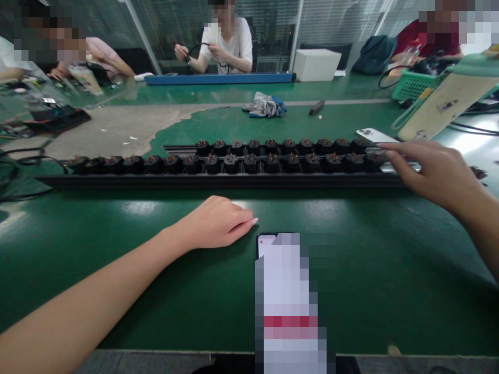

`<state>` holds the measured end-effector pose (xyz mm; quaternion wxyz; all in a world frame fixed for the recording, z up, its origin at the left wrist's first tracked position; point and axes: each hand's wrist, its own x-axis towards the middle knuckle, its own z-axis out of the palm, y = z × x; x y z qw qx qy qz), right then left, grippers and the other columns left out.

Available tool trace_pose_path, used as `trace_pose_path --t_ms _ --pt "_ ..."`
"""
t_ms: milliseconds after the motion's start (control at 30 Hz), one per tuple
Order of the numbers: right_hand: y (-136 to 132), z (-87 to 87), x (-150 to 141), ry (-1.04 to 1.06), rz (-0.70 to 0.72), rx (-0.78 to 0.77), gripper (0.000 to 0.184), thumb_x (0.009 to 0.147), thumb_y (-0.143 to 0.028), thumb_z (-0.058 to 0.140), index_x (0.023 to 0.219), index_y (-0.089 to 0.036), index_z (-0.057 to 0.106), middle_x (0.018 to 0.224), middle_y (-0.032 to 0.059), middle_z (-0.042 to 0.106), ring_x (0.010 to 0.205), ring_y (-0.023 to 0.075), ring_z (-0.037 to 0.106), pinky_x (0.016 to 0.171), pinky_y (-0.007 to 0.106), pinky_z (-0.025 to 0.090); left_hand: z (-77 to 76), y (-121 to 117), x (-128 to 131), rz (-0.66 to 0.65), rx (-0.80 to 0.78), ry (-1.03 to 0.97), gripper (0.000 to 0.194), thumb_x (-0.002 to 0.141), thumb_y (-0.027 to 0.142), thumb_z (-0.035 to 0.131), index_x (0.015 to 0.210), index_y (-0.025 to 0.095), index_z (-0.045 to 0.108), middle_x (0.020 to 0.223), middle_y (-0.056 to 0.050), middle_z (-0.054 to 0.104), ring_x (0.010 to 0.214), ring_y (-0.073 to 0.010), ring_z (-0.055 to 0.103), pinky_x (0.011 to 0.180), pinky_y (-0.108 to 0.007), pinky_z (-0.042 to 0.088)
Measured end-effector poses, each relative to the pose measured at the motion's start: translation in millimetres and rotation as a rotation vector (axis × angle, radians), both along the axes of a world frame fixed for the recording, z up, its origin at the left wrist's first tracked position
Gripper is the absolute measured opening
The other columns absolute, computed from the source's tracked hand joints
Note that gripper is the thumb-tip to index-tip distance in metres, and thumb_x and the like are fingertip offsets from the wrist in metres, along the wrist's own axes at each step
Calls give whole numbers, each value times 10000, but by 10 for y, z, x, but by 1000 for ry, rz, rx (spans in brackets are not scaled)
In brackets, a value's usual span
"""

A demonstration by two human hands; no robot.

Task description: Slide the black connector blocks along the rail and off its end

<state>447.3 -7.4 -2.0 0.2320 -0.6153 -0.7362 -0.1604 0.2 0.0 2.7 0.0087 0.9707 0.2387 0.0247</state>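
Observation:
My left hand point(218, 223) rests on the green table point(117, 249), fingers loosely curled with one finger pointing at the top corner of a phone point(286, 301) lying in front of me. It holds nothing. My right hand point(429, 169) lies flat, fingers stretched out, on the right end of a long black rail point(218, 180). The rail carries two rows of several small black plug parts point(249, 158) with copper pins.
A white phone point(375, 135) lies behind my right hand. Work gloves point(265, 105), a white box point(316, 64), a blue rail point(220, 78) and a green basket point(413, 84) sit farther back. Three people sit at the far side. Cables lie at the left edge.

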Motion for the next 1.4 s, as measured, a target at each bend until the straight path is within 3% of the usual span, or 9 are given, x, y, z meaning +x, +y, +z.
trace_pose_path --t_ms 100,233,500,767,1033,1300,1400 --pt "-18 0 -153 21 72 11 603 1011 -521 370 1350 -126 674 1188 165 717 1129 300 652 1003 453 486 -1 3 4 -4 -2 -3 410 1059 312 385 700 192 542 589 3 579 532 -141 517 588 -291 358" --pt "-21 -31 -244 8 171 7 571 976 -534 498 1343 -136 678 1203 148 721 1116 292 661 1021 448 490 2 3 6 -10 2 -8 408 1052 303 396 689 191 544 583 1 576 536 -144 528 590 -293 372" --pt "4 -54 -186 35 133 -27 494 975 -516 490 1285 -202 711 1192 115 731 1090 289 658 983 466 502 -2 2 -2 -6 5 9 404 1056 308 390 701 193 545 597 0 585 545 -151 529 584 -304 361" --pt "10 -20 -106 -35 50 -26 613 957 -584 419 1230 -142 746 1071 169 735 1003 326 641 931 495 495 -5 5 6 -2 5 13 414 1062 313 382 696 194 534 591 2 575 534 -147 508 577 -300 339" --pt "5 5 8 -30 -41 -83 612 902 -598 434 1218 -188 760 992 139 718 933 299 622 851 444 488 -7 11 5 -9 12 11 416 1066 319 376 700 194 529 588 5 567 537 -145 507 579 -299 331" --pt "13 -1 184 -25 -96 -109 613 866 -614 447 1221 -206 735 961 123 689 896 281 606 871 443 480 -11 7 -1 6 13 34 408 1065 322 370 705 199 518 596 9 566 543 -151 508 580 -309 321" --pt "20 -31 175 -49 -85 -94 669 885 -669 409 1243 -195 718 996 148 651 1007 308 588 952 476 464 -9 5 -1 11 0 37 408 1067 325 361 709 201 511 598 10 562 545 -154 501 582 -312 314"
